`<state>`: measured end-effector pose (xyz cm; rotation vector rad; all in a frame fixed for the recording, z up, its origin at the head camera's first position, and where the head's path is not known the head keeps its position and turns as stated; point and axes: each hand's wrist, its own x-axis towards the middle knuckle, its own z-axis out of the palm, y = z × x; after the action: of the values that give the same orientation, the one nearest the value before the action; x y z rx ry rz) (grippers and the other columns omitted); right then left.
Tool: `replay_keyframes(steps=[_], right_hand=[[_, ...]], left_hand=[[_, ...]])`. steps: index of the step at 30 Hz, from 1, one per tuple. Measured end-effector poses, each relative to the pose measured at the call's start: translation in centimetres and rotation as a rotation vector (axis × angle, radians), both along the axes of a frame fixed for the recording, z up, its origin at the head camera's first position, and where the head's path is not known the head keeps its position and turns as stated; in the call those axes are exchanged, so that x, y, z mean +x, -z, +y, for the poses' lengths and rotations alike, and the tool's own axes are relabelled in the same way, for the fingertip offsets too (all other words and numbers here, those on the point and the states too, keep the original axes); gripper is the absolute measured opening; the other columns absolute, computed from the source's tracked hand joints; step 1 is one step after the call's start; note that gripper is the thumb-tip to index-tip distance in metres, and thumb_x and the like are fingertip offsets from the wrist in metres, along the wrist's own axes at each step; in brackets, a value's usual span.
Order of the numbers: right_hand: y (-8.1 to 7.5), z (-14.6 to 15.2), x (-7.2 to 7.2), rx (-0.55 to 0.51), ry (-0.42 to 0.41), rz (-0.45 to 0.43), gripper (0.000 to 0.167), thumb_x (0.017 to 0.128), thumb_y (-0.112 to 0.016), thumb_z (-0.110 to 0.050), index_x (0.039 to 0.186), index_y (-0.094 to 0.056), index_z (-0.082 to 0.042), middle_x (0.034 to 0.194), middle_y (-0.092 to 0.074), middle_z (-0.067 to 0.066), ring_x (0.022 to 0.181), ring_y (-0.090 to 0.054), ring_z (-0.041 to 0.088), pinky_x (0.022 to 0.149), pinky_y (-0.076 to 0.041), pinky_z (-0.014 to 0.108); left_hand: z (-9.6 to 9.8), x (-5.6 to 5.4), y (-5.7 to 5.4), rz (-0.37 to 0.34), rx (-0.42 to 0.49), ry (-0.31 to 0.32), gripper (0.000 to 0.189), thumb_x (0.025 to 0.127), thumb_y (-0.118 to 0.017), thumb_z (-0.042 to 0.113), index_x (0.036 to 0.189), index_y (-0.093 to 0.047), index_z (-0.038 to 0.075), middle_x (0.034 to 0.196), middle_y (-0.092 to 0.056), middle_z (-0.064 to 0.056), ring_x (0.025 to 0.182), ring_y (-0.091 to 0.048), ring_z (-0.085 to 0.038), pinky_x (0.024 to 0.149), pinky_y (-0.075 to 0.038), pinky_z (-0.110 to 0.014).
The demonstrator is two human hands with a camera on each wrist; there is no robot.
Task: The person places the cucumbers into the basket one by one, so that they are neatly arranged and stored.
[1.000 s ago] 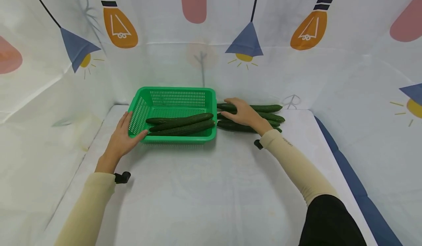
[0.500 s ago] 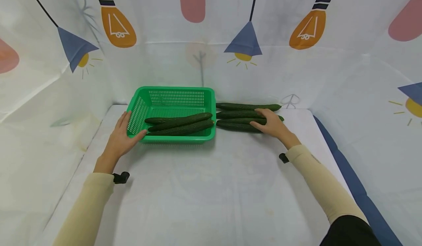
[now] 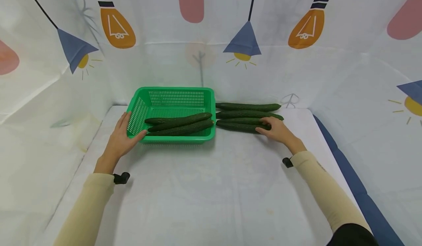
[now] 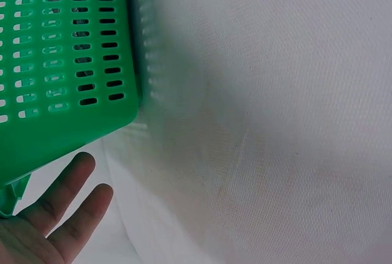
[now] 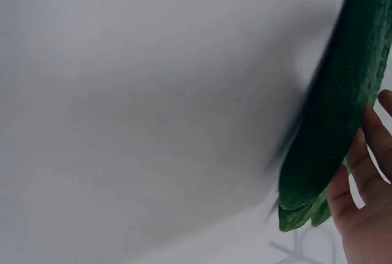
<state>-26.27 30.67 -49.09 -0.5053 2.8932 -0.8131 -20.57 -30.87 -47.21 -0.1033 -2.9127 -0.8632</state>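
A green plastic basket (image 3: 177,89) with slotted walls stands at the back of the table, left of centre. Dark green cucumbers (image 3: 184,120) lie along its front inside. My left hand (image 3: 119,143) rests at the basket's front left corner, fingers straight along the outside and thumb at the front rim. Just right of the basket, several cucumbers (image 3: 247,107) lie side by side. My right hand (image 3: 278,131) holds the right end of the nearest cucumber (image 3: 235,126), hiding that end in the head view. In the right wrist view the fingers lie behind this cucumber (image 5: 343,105).
A white cloth covers the table (image 3: 197,191). White curtains (image 3: 158,63) printed with lamps and bulbs hang at the back and sides. Dark blue padding (image 3: 349,165) runs along the right edge. Each wrist carries a small black camera.
My right hand has moved right along the cucumbers and towards me, from above their left part to the nearest one's right end, taking hold of it. The left hand stays at the basket.
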Motion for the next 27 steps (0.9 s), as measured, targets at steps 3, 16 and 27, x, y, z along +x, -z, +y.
replay_keyframes(steps=[3,16,27], right_hand=[[0.0,0.0,0.0,0.014,-0.015,-0.028,0.065,0.098,-0.067,-0.046,0.141,-0.058,0.001,0.130,-0.063,0.024,0.119,-0.060,0.040,0.100,-0.049,0.059],[1.7,1.0,1.0,0.029,0.014,-0.086,0.071,0.095,-0.074,-0.038,0.149,-0.049,0.000,0.151,-0.048,0.029,0.141,-0.042,0.051,0.114,-0.035,0.067],[1.7,0.5,0.6,0.041,0.001,-0.071,0.057,0.097,-0.072,-0.027,0.142,-0.055,0.004,0.145,-0.052,0.031,0.139,-0.044,0.051,0.114,-0.037,0.065]], left_hand=[[0.1,0.1,0.0,-0.005,0.000,-0.002,0.101,0.095,-0.061,0.060,0.168,-0.003,0.023,0.174,-0.005,-0.014,0.149,-0.024,-0.057,0.105,-0.026,-0.083],[0.0,0.1,0.0,-0.007,0.011,0.003,0.100,0.096,-0.060,0.061,0.168,-0.002,0.023,0.174,-0.003,-0.013,0.150,-0.022,-0.058,0.104,-0.025,-0.084],[-0.2,0.0,0.2,-0.017,0.006,0.001,0.100,0.096,-0.060,0.062,0.168,0.000,0.025,0.174,-0.002,-0.013,0.148,-0.023,-0.060,0.104,-0.026,-0.085]])
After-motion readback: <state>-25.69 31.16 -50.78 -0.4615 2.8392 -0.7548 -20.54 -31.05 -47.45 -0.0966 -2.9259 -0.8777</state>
